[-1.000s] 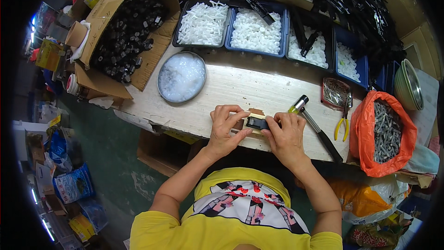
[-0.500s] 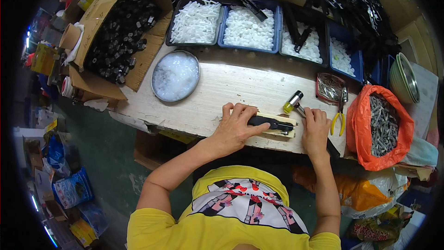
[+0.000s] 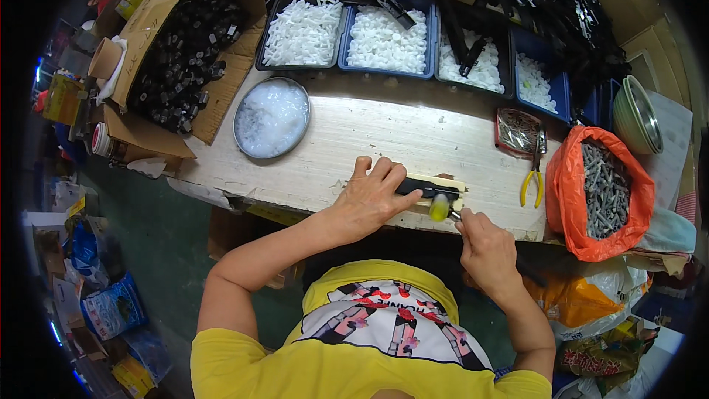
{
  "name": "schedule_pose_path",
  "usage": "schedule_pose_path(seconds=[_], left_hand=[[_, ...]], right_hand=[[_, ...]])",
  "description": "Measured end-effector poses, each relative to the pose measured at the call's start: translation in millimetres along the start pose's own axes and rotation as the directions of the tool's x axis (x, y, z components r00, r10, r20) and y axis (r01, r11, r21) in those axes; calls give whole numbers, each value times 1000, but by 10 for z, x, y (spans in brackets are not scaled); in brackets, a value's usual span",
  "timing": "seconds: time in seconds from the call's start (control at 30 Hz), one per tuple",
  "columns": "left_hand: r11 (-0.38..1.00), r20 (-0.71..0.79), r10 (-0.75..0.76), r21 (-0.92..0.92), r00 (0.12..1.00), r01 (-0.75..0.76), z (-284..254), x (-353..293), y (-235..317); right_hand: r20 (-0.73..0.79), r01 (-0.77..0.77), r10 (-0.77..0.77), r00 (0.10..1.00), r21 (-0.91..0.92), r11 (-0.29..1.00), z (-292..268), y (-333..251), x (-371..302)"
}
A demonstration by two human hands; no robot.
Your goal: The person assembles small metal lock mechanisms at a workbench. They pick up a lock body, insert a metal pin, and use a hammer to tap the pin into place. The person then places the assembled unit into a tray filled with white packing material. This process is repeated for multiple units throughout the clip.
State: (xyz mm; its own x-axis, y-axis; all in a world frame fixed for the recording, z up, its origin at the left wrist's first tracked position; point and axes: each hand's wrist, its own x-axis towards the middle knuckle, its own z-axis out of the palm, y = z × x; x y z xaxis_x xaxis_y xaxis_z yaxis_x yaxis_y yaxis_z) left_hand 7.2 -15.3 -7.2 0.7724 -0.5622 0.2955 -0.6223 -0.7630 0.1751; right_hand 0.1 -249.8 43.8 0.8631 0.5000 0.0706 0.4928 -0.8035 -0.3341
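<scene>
Black part (image 3: 427,189): on a pale block (image 3: 459,185), near the bench (image 3: 354,129) edge.
Left hand (image 3: 371,198): fingers bent, thumb forward, holding the part's left end.
Right hand (image 3: 488,250): clenched around a hammer (image 3: 439,209), head blurred beside the part.
Bench top: whitish, worn; trays (image 3: 385,72) along the back.
Room: green floor (image 3: 166,244), lower left.

Dark capital letters (image 3: 378,301) curve across the front of the yellow shirt (image 3: 362,369) — near, in the middle. At near right, red characters (image 3: 591,360) stand on a creased greenish package (image 3: 613,369). Marks on the blue bag (image 3: 114,307) at left — too small and blurred to read.
</scene>
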Motion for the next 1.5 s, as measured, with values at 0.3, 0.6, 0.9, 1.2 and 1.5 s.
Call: schedule_pose_path(seconds=[0.3, 0.6, 0.9, 1.2, 1.5], left_hand=[[999, 37, -11, -38, 999, 12, -35, 31, -9], [905, -13, -265, -347, 964, 244, 0, 63, -33], [806, -220, -492, -481, 842, 345, 132, -106, 122], [778, -195, -565, -449, 801, 440, 71, -354, 155], [635, -31, -618, -608, 786, 475, 2, -253, 50]], right_hand=[[154, -88, 104, 983, -107, 990, 67, -23, 8], [-369, 153, -95, 925, 131, 979, -117, -203, 294], [-86, 104, -90, 992, 178, 978, 101, -273, 639], [181, 47, -58, 982, 63, 997, 190, -409, 810], [-268, 249, -219, 938, 82, 965, 79, -202, 390]])
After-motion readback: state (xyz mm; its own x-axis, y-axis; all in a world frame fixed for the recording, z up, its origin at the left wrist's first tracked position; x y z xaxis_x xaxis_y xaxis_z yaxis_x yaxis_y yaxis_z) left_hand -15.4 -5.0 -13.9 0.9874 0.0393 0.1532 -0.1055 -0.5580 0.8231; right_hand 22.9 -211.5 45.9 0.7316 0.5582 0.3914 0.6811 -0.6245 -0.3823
